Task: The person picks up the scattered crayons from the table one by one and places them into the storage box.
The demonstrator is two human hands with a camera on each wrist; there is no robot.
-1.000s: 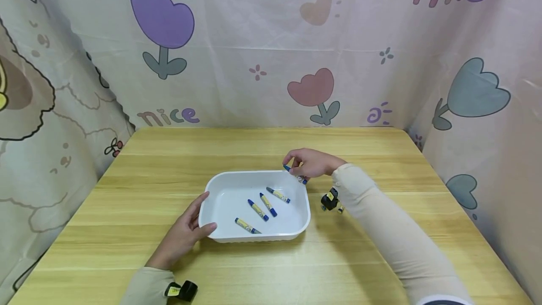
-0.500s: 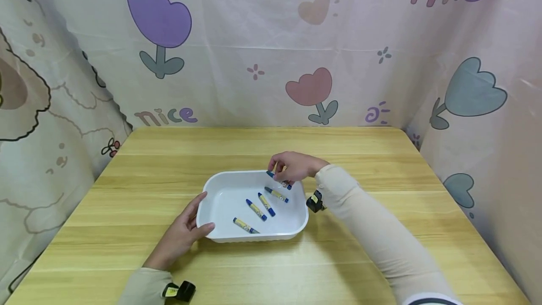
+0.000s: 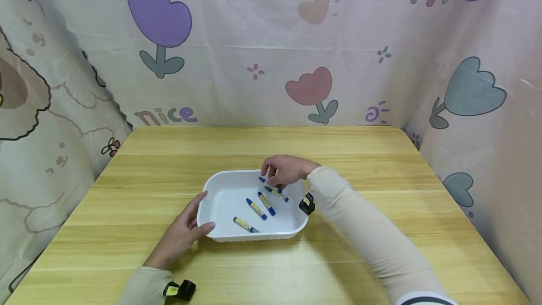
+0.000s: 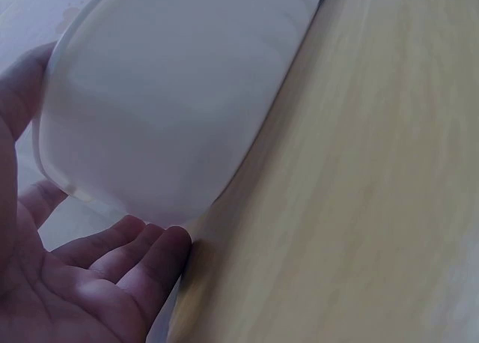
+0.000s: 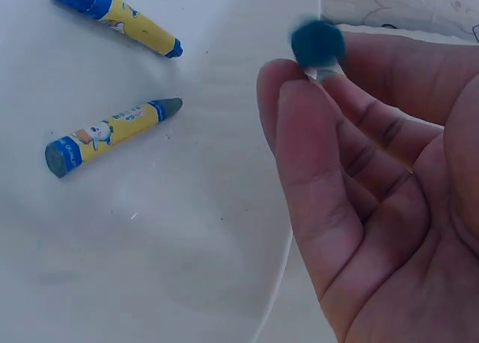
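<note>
My right hand (image 3: 290, 168) pinches a blue crayon (image 5: 318, 43) between thumb and fingers, above the back right part of a white plastic tray (image 3: 224, 196). The right wrist view shows this crayon end-on, its end dark teal. In the tray lie several crayons with yellow wrappers: a grey-tipped crayon (image 5: 112, 137) close under the right hand, two blue ones (image 3: 266, 204) side by side in the middle, and another (image 3: 244, 224) by the front wall. At the tray's left end my left hand (image 3: 184, 227) grips the rim, thumb in front and fingers spread along the side.
The tray stands on a light wood-grain table (image 3: 360, 149). A patterned curtain (image 3: 237, 22) hangs behind the table and at both sides. Each wrist carries a small black camera, the left camera (image 3: 185, 291) low over the table.
My right hand has moved left and slightly down with the crayon, from the tray's back right corner to over the grey-tipped crayon. The left hand and tray hold still.
</note>
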